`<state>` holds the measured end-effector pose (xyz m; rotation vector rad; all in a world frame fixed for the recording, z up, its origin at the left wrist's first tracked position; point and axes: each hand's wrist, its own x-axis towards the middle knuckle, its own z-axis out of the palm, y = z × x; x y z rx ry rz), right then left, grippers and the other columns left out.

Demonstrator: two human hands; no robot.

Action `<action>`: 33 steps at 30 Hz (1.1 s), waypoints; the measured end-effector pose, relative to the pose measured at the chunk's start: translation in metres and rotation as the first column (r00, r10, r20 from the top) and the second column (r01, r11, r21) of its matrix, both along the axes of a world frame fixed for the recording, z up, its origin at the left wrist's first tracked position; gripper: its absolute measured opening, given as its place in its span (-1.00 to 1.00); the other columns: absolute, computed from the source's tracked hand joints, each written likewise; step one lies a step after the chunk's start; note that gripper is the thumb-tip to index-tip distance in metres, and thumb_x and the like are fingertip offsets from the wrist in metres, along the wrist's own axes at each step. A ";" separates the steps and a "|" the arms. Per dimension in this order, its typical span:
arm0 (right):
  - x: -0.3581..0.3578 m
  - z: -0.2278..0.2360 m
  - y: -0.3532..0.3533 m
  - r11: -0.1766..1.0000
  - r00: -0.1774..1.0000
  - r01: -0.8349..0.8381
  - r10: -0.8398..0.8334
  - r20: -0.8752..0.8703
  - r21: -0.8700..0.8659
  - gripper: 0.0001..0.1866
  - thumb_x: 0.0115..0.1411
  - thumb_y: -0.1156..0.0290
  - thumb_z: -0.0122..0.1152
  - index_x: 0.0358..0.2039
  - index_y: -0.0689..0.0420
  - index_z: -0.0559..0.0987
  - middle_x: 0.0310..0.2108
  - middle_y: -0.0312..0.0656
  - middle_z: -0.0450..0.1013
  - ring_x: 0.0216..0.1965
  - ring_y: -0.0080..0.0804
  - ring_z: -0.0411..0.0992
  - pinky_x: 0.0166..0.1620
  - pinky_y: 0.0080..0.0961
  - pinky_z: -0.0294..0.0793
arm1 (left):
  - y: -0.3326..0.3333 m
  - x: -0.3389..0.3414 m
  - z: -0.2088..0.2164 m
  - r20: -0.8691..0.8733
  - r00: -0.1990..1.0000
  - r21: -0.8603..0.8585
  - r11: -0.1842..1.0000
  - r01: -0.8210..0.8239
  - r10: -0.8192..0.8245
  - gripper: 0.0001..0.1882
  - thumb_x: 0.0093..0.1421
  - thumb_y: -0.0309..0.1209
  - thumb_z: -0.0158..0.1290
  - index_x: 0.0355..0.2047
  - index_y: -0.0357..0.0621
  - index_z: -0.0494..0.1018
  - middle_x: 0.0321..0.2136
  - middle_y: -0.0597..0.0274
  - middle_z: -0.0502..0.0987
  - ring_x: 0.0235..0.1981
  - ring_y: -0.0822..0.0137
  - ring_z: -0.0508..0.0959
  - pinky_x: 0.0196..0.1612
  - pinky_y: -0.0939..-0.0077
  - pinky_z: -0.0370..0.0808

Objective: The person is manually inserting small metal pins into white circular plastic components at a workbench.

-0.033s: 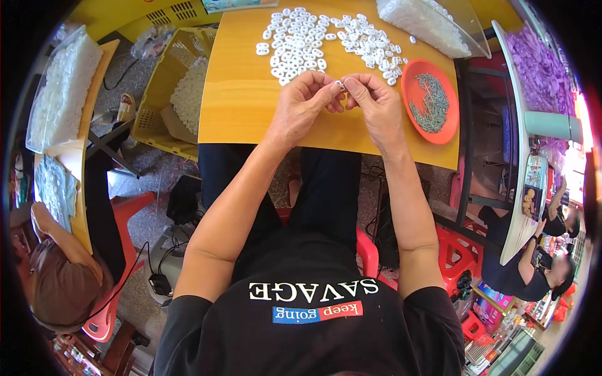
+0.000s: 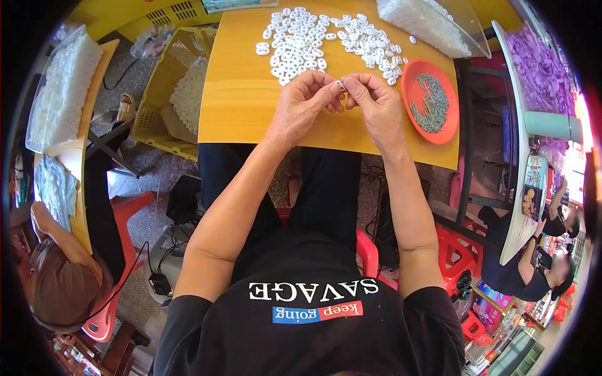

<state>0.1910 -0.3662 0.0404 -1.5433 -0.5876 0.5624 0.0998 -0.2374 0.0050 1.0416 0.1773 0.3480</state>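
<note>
Above the near edge of the yellow desk [image 2: 251, 106]: left hand [image 2: 304, 103] and right hand [image 2: 376, 103] brought together, fingertips pinched on one small white plastic piece [image 2: 339, 84]; white pile [image 2: 301, 44] and orange dish of metal bits [image 2: 431, 100] beyond.

Black short-sleeved T-shirt [image 2: 313, 326] (printed chest lettering), dark trousers [image 2: 326, 188].

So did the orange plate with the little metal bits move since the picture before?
No. The orange plate sits at the same spot by the right edge of the yellow table, just right of the right hand.
</note>
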 end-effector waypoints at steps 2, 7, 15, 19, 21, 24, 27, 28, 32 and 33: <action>-0.001 -0.002 0.001 0.999 0.993 0.039 -0.038 0.110 -0.015 -0.78 0.24 0.33 0.22 -0.29 0.26 0.58 -0.50 -0.36 0.47 -0.50 -0.70 0.35 -0.42 -0.73 0.36 | 0.000 0.000 0.000 -0.006 1.000 0.006 1.000 -0.006 0.006 -0.82 0.27 -0.39 0.09 -0.26 -0.28 0.44 -0.44 0.21 0.55 -0.42 0.45 0.54 -0.30 0.60 0.46; -0.008 -0.008 0.004 0.993 0.936 0.113 -0.097 0.339 -0.025 -0.85 0.24 0.41 0.20 -0.34 0.26 0.55 -0.52 -0.30 0.49 -0.51 -0.67 0.40 -0.42 -0.69 0.40 | -0.001 0.001 -0.004 0.012 1.000 -0.008 1.000 -0.022 0.022 -0.84 0.26 -0.43 0.08 -0.26 -0.30 0.44 -0.46 0.20 0.56 -0.44 0.45 0.54 -0.32 0.61 0.47; -0.015 -0.021 0.011 0.980 0.931 0.190 -0.196 0.308 0.052 -0.88 0.24 0.46 0.18 -0.39 0.26 0.54 -0.51 -0.27 0.50 -0.48 -0.64 0.45 -0.40 -0.66 0.44 | -0.004 0.003 -0.007 -0.012 0.995 0.084 0.992 -0.098 0.099 -0.85 0.25 -0.47 0.09 -0.27 -0.34 0.45 -0.47 0.20 0.56 -0.46 0.44 0.54 -0.34 0.61 0.48; -0.009 -0.011 0.006 0.986 0.930 0.165 -0.151 0.336 -0.014 -0.88 0.23 0.47 0.18 -0.38 0.27 0.54 -0.47 -0.22 0.51 -0.47 -0.57 0.47 -0.39 -0.61 0.45 | -0.003 0.005 -0.005 -0.006 0.997 0.071 0.995 -0.075 0.075 -0.84 0.26 -0.46 0.07 -0.26 -0.34 0.44 -0.46 0.19 0.56 -0.46 0.43 0.55 -0.34 0.60 0.48; -0.005 -0.003 0.002 0.987 0.919 0.153 -0.123 0.375 -0.049 -0.88 0.22 0.47 0.19 -0.37 0.27 0.54 -0.47 -0.20 0.50 -0.48 -0.51 0.47 -0.39 -0.58 0.45 | -0.003 0.004 -0.003 0.005 0.999 0.059 0.997 -0.054 0.054 -0.84 0.27 -0.45 0.07 -0.26 -0.35 0.44 -0.46 0.18 0.56 -0.45 0.43 0.55 -0.33 0.60 0.49; 0.001 0.005 -0.002 0.988 0.688 0.125 -0.021 0.726 -0.091 -0.89 0.19 0.47 0.20 -0.37 0.26 0.53 -0.46 -0.11 0.47 -0.47 -0.29 0.48 -0.40 -0.46 0.45 | -0.004 0.004 -0.002 -0.007 0.998 0.046 0.997 -0.059 0.059 -0.86 0.27 -0.47 0.06 -0.29 -0.34 0.43 -0.50 0.21 0.55 -0.48 0.47 0.55 -0.37 0.63 0.50; -0.002 0.005 -0.002 0.988 0.652 0.123 -0.010 0.759 -0.093 -0.92 0.17 0.51 0.19 -0.39 0.25 0.51 -0.47 -0.06 0.44 -0.46 -0.11 0.44 -0.41 -0.34 0.42 | -0.003 0.003 -0.005 -0.008 0.999 0.067 0.997 -0.045 0.045 -0.86 0.27 -0.47 0.06 -0.29 -0.34 0.44 -0.50 0.22 0.54 -0.48 0.47 0.55 -0.37 0.63 0.49; -0.003 0.005 -0.002 0.988 0.629 0.126 -0.008 0.777 -0.091 -0.93 0.17 0.52 0.18 -0.41 0.24 0.49 -0.48 -0.06 0.43 -0.46 -0.09 0.44 -0.41 -0.32 0.42 | -0.003 0.003 -0.006 -0.016 0.999 0.070 0.997 -0.035 0.036 -0.86 0.27 -0.47 0.06 -0.28 -0.34 0.44 -0.48 0.20 0.55 -0.47 0.45 0.55 -0.36 0.61 0.49; -0.007 -0.002 -0.001 0.985 0.631 0.149 -0.025 0.776 -0.089 -0.93 0.17 0.55 0.16 -0.44 0.24 0.47 -0.51 -0.07 0.41 -0.47 -0.07 0.43 -0.43 -0.29 0.40 | -0.003 0.002 -0.008 -0.030 0.999 0.101 0.994 -0.032 0.035 -0.88 0.26 -0.49 0.06 -0.29 -0.33 0.43 -0.46 0.18 0.56 -0.47 0.44 0.54 -0.34 0.60 0.48; -0.007 -0.003 0.000 0.985 0.631 0.149 -0.027 0.775 -0.087 -0.93 0.17 0.55 0.16 -0.44 0.24 0.47 -0.51 -0.07 0.41 -0.47 -0.07 0.43 -0.43 -0.29 0.40 | -0.003 0.002 -0.008 -0.030 0.999 0.103 0.994 -0.031 0.035 -0.88 0.26 -0.49 0.06 -0.29 -0.33 0.43 -0.46 0.18 0.56 -0.47 0.44 0.54 -0.34 0.60 0.48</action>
